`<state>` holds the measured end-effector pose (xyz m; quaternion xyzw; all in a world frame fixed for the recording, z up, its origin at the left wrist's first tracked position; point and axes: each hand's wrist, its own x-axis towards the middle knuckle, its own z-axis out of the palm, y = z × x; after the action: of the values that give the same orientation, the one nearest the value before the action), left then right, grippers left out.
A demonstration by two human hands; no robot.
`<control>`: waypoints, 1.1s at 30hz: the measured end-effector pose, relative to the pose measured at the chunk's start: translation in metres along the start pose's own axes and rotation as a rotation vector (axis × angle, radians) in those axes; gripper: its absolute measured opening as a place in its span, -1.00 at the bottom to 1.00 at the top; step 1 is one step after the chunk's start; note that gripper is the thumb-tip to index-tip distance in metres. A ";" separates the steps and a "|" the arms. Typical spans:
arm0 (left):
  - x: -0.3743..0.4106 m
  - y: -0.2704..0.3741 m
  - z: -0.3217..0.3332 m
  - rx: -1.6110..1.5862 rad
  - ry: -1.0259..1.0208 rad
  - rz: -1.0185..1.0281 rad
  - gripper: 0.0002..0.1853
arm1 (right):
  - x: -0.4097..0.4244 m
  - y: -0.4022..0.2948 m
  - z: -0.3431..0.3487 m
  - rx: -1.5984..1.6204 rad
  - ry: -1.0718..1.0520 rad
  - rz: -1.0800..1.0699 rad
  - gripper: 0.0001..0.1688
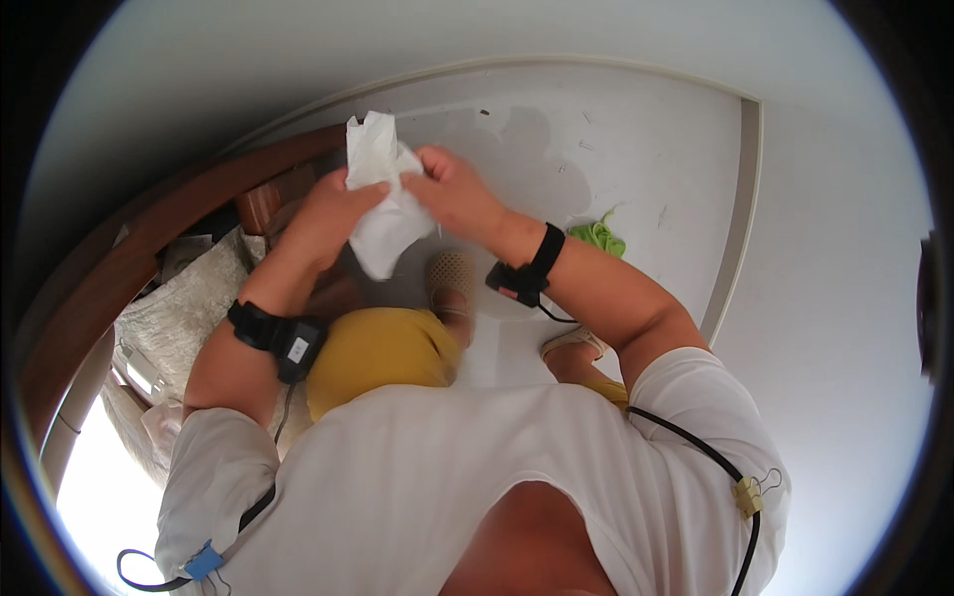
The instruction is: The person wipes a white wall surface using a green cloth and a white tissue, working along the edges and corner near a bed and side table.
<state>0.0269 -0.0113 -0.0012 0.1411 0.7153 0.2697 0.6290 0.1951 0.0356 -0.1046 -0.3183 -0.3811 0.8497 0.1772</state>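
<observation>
Both hands grip a crumpled white paper tissue in front of me, above the floor. My left hand pinches its left side, with the thumb lying across the front. On the other side my right hand holds the tissue's right edge between thumb and curled fingers. One end of the tissue sticks up past the hands and the other hangs below them. Parts of the fingers are hidden behind the paper, and the hands are slightly blurred.
Along the left runs a curved dark wooden furniture rail, with pale plush fabric beside it. A bright green cloth lies on the light floor, near small dark debris. White walls close in ahead and at right.
</observation>
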 end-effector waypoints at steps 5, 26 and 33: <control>-0.030 0.054 0.001 0.195 0.118 0.180 -0.69 | -0.051 0.006 -0.068 -0.692 -0.182 -0.228 -0.79; -0.054 0.077 -0.002 1.037 -0.410 0.568 -0.75 | -0.081 -0.024 -0.147 -1.249 -0.313 -0.208 -0.87; -0.053 0.082 -0.007 1.048 -0.495 0.469 -0.82 | 0.053 -0.098 -0.040 -1.033 -0.333 0.015 -0.60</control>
<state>0.0180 0.0254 0.0896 0.6425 0.5355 -0.0265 0.5475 0.1885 0.1493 -0.0716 -0.2275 -0.7698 0.5922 -0.0710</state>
